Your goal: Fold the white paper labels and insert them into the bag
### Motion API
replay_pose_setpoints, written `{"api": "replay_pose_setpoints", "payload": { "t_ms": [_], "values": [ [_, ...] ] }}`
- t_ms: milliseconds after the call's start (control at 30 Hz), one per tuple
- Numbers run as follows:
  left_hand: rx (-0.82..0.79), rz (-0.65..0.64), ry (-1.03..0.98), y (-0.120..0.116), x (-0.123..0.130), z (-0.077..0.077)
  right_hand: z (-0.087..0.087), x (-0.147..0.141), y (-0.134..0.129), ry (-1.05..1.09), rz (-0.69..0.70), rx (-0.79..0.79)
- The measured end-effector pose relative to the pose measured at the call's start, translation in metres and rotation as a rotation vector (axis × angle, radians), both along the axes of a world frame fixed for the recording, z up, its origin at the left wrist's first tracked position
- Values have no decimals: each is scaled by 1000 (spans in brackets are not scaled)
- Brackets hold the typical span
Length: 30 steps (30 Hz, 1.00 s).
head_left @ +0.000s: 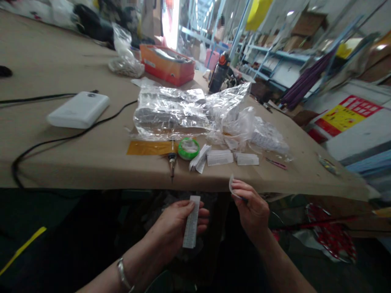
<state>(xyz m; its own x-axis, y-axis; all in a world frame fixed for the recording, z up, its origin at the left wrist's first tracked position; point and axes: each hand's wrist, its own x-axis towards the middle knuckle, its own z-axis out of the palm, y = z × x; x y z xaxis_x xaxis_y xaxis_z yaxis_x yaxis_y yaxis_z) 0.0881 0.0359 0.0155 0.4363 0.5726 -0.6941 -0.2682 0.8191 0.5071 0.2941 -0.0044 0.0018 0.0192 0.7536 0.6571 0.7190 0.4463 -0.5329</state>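
In my left hand [174, 226], below the table's front edge, lies a narrow strip of printed white labels [191, 224], the thumb pressing on it. My right hand [252, 205] is raised at the table edge, its fingers closed on a small curved white label [231, 185]. On the table ahead sit a fanned pile of white labels [200, 158] and two neat stacks, one in the middle [220, 157] and one at the right [247, 158]. Left of them are a green-rimmed round container [188, 148] and a soldering-iron-like tool [172, 165], tip towards me.
Clear plastic bags [174, 108] lie behind the labels. Pink tweezers or snips [276, 163] rest to the right. A white power bank-like box [79, 110] and a black cable [61, 138] are at left. Farther back stand an orange box [166, 67] and a dark bottle [218, 75].
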Motion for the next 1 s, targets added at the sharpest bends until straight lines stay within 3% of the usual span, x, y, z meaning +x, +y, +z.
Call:
{"api": "replay_pose_setpoints", "payload": {
  "t_ms": [100,167,367,733,1000],
  "values": [
    [26,42,-128,0,1,-1,-6,-46,-10,-76,295,5],
    [47,90,-184,-1,-1,-5,-12,-64,-11,-183,374,19],
    [26,209,-177,-2,-8,-14,-20,-73,-5,-340,386,21],
    [13,244,-141,-1,-9,-7,-10,-76,-3,-387,418,9],
    [39,207,-262,-3,-9,-11,-10,-76,-7,-351,438,-66]
  ]
}}
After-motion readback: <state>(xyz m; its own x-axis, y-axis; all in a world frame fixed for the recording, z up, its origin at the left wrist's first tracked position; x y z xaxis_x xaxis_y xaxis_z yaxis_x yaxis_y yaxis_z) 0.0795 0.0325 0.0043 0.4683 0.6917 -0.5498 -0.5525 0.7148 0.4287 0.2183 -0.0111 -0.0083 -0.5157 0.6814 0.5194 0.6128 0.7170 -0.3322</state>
